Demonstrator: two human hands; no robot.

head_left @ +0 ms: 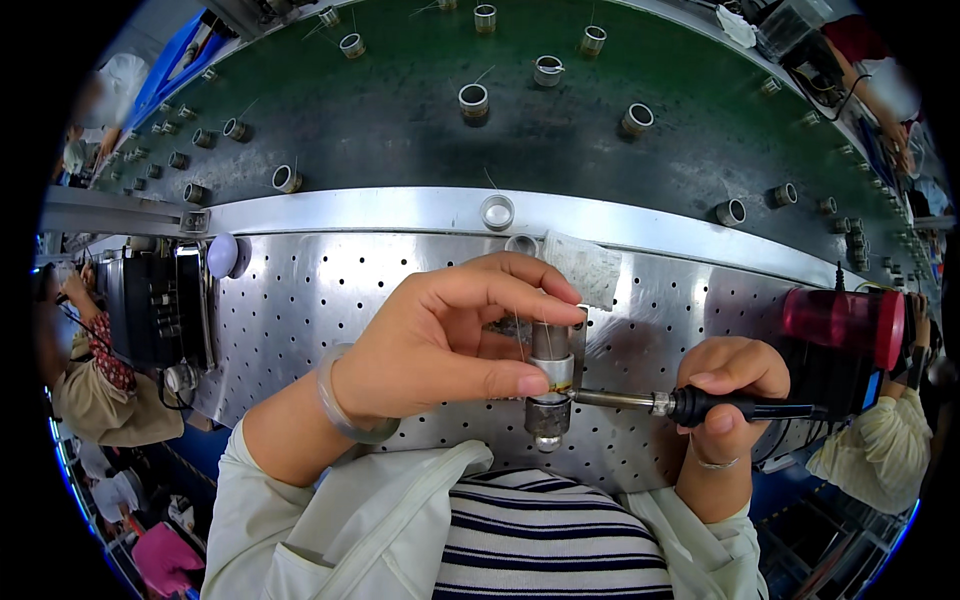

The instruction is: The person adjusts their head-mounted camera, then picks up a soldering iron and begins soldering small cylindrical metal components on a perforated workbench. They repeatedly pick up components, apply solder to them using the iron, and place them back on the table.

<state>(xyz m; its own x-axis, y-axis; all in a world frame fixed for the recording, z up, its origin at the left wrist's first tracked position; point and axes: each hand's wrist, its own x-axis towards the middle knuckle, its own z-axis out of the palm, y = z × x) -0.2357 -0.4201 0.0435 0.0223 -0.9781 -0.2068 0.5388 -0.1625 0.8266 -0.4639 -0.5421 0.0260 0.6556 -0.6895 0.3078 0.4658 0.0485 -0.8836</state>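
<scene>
My left hand [450,335] is closed around a small metal cylinder [550,365], thumb low on its side and fingers near its top. Thin wires rise beside the cylinder. It stands upright on a dark round metal post [547,415] with a shiny ball-like end. In my right hand [735,385] is a soldering iron [700,405], gripped by its black handle. The iron's tip points left and meets the lower edge of the cylinder, where a yellowish band shows. Behind my left fingers lies a crumpled greyish pad [585,268], partly hidden.
A perforated metal worktop [320,290] spans the front. Beyond its metal rail [370,208], a green conveyor belt [400,120] carries several metal rings with wires. One ring [497,211] sits on the rail. Black equipment [150,310] stands left; a red translucent container [840,325] stands right. Other people work at both sides.
</scene>
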